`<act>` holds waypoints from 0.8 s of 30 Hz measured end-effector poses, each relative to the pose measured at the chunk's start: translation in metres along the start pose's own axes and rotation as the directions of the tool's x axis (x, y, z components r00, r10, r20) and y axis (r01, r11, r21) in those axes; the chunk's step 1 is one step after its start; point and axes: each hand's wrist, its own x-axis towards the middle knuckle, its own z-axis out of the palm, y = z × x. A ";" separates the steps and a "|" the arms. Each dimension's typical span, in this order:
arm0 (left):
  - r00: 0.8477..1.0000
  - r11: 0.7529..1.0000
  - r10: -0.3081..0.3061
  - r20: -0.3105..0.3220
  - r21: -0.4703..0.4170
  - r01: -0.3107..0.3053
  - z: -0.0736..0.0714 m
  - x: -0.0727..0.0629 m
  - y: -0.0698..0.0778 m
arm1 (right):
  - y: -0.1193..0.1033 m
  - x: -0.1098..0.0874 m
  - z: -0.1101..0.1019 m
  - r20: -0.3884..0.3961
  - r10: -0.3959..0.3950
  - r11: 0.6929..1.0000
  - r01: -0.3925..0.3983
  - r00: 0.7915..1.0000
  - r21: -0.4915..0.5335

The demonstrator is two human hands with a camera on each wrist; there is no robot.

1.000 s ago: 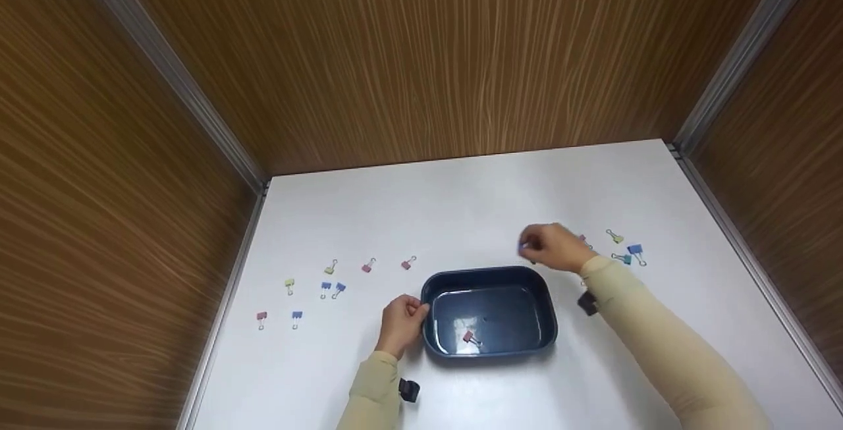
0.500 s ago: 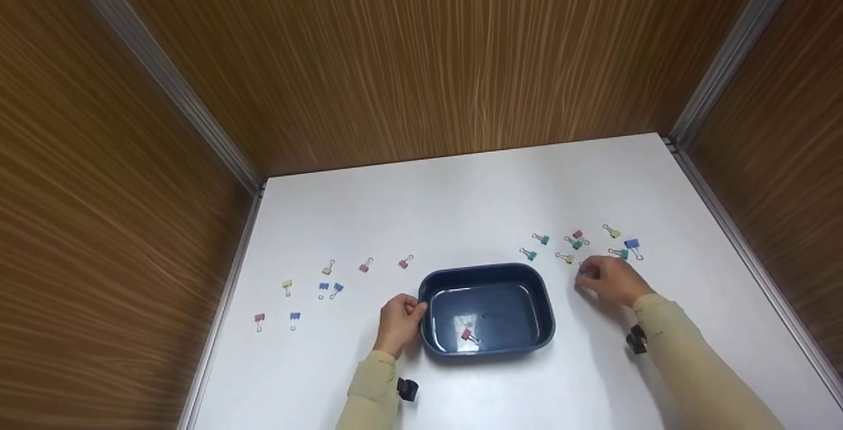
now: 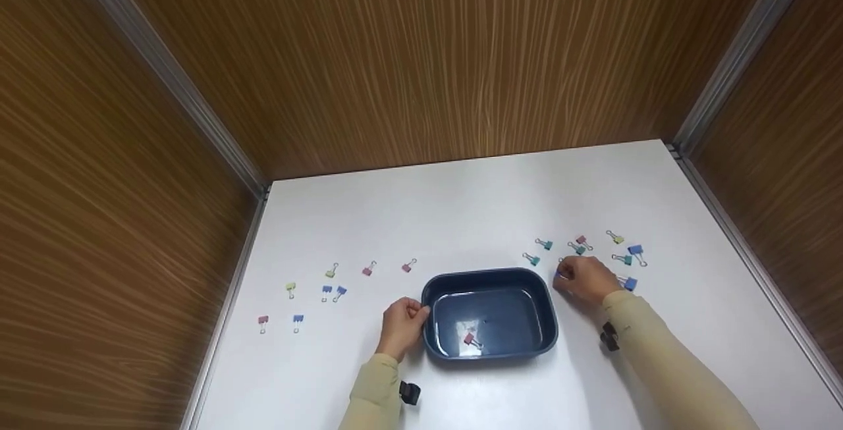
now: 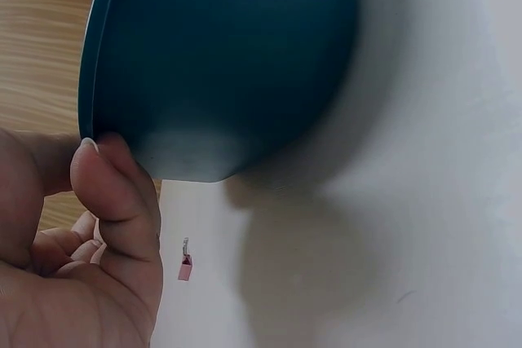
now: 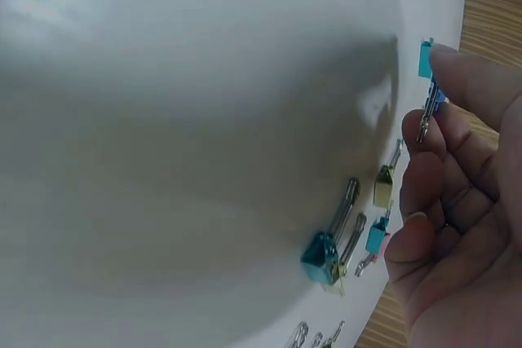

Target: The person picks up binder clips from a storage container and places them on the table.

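Observation:
The left hand (image 3: pixel 402 328) holds the left rim of a dark blue plastic tub (image 3: pixel 429 344), thumb inside the wall in the left wrist view. One red binder clip (image 3: pixel 469 339) lies on the tub's floor. Just right of the tub, the right hand (image 3: pixel 588 280) pinches a blue binder clip (image 5: pixel 434 102) between thumb and fingers, its wire handles pointing down toward the palm side in the right wrist view. Around that hand lie teal clips (image 3: pixel 544 244), a red clip (image 3: pixel 582 240), a yellow clip (image 3: pixel 615 238) and blue clips (image 3: pixel 635 250). The hand partly hides another clip.
On the left of the white table (image 3: pixel 474 213) several clips are scattered: pink ones (image 3: pixel 369 268), yellow ones (image 3: pixel 290 290), blue ones (image 3: pixel 298 323) and a red one (image 3: pixel 263 323). Wood-grain panels (image 3: pixel 421 61) enclose the back and sides.
The right hand went from behind the tub's right corner out to the right, then came back left beside the tub with the blue binder clip. The left hand keeps its place on the rim.

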 end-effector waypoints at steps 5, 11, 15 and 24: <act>1.000 1.000 0.007 -0.001 0.000 -0.007 0.000 0.000 0.000 | 0.002 0.006 0.004 -0.020 -0.015 0.999 0.014 1.000 -0.029; 1.000 1.000 0.002 0.009 -0.010 -0.002 0.001 0.000 0.000 | 0.004 0.009 0.004 -0.021 -0.010 0.999 0.009 1.000 -0.034; 1.000 1.000 0.012 0.005 -0.002 -0.012 0.001 -0.001 0.002 | 0.003 0.006 0.000 -0.037 -0.014 1.000 0.014 0.999 -0.019; 1.000 1.000 0.022 0.001 0.003 -0.022 -0.001 0.000 0.002 | -0.021 -0.002 -0.045 -0.157 -0.113 0.993 0.116 0.981 0.010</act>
